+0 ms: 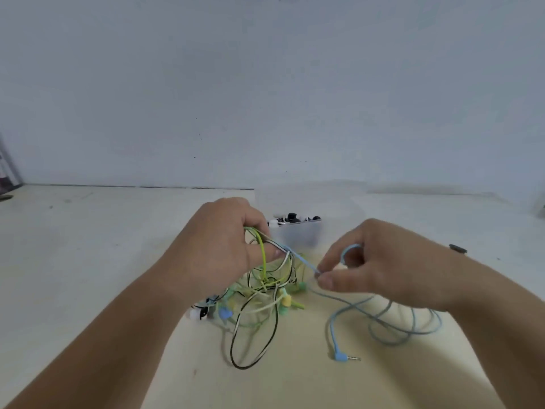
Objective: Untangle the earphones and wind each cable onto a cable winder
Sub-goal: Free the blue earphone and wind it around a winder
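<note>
Fingers (pixel 327 280) of the right hand (pixel 383 270) pinch the blue cable (pixel 305 263); the left hand (pixel 224 243) grips green and black-and-white strands that run down into the tangle (pixel 265 293) on the table (pixel 295 385); the blue loops and plug (pixel 342 356) lie on the right; a clear box (pixel 298 236) sits just behind the hands.

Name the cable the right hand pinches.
The blue cable, alone reaching the right hand; the green cable and striped cable hang from the left hand.
</note>
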